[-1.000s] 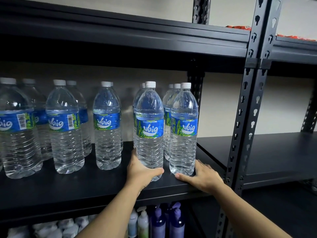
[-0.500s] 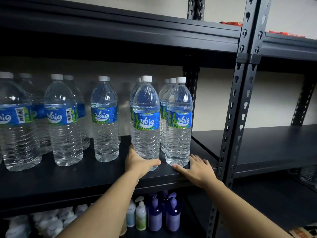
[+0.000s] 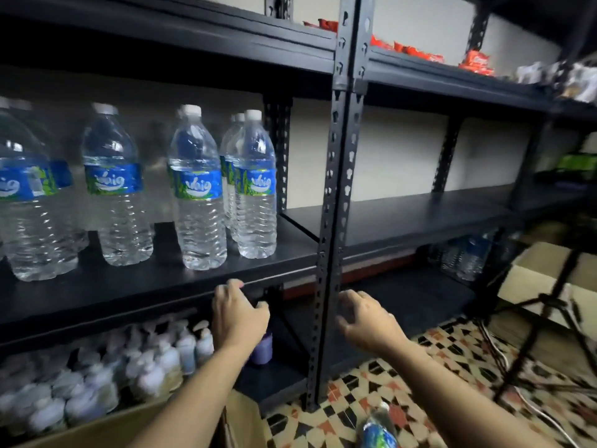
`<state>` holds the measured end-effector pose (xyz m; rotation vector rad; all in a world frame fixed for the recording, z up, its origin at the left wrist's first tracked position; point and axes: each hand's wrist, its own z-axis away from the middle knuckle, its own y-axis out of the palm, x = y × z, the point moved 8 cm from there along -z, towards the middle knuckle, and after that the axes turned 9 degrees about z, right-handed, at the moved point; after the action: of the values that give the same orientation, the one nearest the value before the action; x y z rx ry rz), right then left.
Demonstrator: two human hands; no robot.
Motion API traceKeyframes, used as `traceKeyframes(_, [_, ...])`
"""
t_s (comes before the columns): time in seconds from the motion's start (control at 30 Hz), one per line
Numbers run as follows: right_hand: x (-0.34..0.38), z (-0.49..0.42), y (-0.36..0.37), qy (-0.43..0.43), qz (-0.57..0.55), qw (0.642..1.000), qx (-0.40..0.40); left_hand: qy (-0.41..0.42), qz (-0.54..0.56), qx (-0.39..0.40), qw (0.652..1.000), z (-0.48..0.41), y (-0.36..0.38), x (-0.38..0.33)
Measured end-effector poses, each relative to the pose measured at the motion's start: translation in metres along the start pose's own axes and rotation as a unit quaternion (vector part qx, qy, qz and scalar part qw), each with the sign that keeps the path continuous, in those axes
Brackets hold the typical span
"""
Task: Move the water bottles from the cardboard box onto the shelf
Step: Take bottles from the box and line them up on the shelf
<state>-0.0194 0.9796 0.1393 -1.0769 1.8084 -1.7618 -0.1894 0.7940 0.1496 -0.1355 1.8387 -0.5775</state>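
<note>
Several clear water bottles with blue labels stand on the black shelf [image 3: 135, 286]; the two nearest the upright are one [image 3: 198, 195] and another [image 3: 256, 189]. My left hand [image 3: 237, 315] hovers below the shelf's front edge, empty, fingers loosely apart. My right hand [image 3: 366, 318] hangs in front of the black upright post [image 3: 336, 202], also empty with spread fingers. A cardboard box flap [image 3: 106, 425] shows at the bottom left. One water bottle [image 3: 378, 426] lies at the bottom edge over the tiled floor.
Pump bottles [image 3: 155, 357] fill the lower shelf. The neighbouring bay's shelf [image 3: 403, 215] holds nothing visible; more water bottles [image 3: 468, 257] stand below it. Red packets [image 3: 475, 63] lie on top. A cardboard box [image 3: 546, 276] and black tripod legs [image 3: 546, 305] stand at right.
Both hands have let go of the bottles on the shelf and dropped below its front edge. The view has swung right and down, showing the floor and a bottle there.
</note>
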Motion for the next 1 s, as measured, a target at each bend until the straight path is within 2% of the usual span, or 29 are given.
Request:
traceKeyframes(0.13, [-0.080, 0.048, 0.001, 0.067, -0.002, 0.998, 0.016, -0.020, -0.015, 0.127, 0.992, 0.044, 0.071, 0.008])
traceKeyframes(0.4, [-0.199, 0.112, 0.054, 0.186, -0.034, 0.973, 0.131, -0.027, -0.039, 0.246, 0.968, 0.127, 0.178, 0.040])
traceKeyframes(0.5, [-0.233, 0.127, 0.094, 0.229, -0.066, 0.958, 0.159, -0.030, -0.054, 0.278, 0.958, 0.146, 0.213, 0.057])
traceKeyframes(0.63, [-0.279, 0.143, 0.160, 0.287, -0.045, 0.940, 0.177, -0.064, -0.098, 0.332, 0.936, 0.170, 0.266, 0.097])
traceKeyframes(0.83, [-0.330, 0.176, 0.245, 0.379, -0.004, 0.897, 0.227, -0.129, -0.156, 0.417, 0.886, 0.217, 0.346, 0.164])
traceKeyframes(1.0, [-0.370, 0.214, 0.310, 0.475, -0.010, 0.843, 0.253, -0.152, -0.170, 0.449, 0.864, 0.244, 0.392, 0.206])
